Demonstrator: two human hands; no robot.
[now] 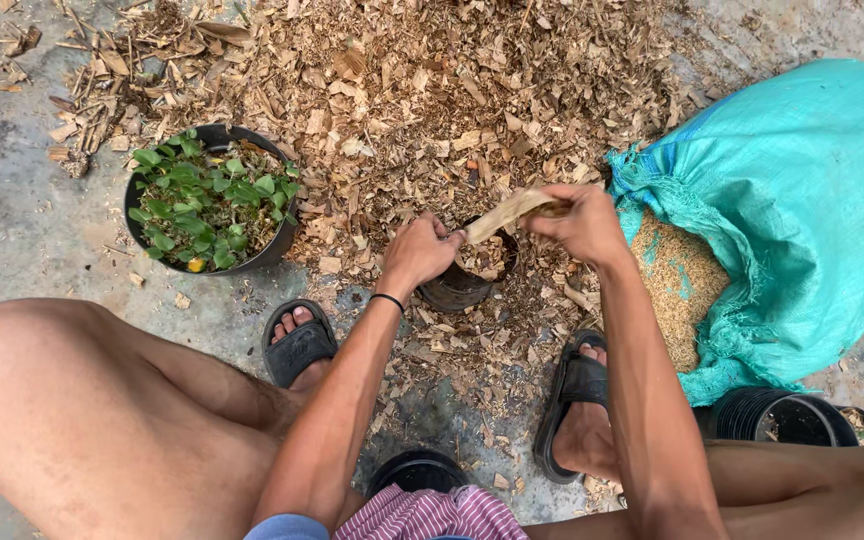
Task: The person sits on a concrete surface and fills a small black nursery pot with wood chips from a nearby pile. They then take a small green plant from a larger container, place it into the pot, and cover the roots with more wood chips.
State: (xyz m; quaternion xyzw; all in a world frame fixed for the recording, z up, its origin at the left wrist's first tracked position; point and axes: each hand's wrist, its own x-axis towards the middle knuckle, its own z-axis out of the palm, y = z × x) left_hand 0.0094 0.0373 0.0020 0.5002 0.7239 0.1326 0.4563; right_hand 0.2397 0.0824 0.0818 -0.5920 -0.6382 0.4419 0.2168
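Note:
My left hand (418, 250) and my right hand (579, 220) each grip one end of a long tan strip of dry husk (508, 211), stretched between them. Right below the strip sits a small black pot (459, 287) partly filled with dry chips. My left wrist wears a thin black band. Both hands hover over the edge of a large heap of dry brown chips (422, 90).
A black pot of small green plants (212, 200) stands at the left. An open teal woven sack (792, 200) holding tan grain husks (677, 285) lies at the right. Stacked black pots (787, 415) sit at lower right, another black pot (417, 470) between my sandalled feet.

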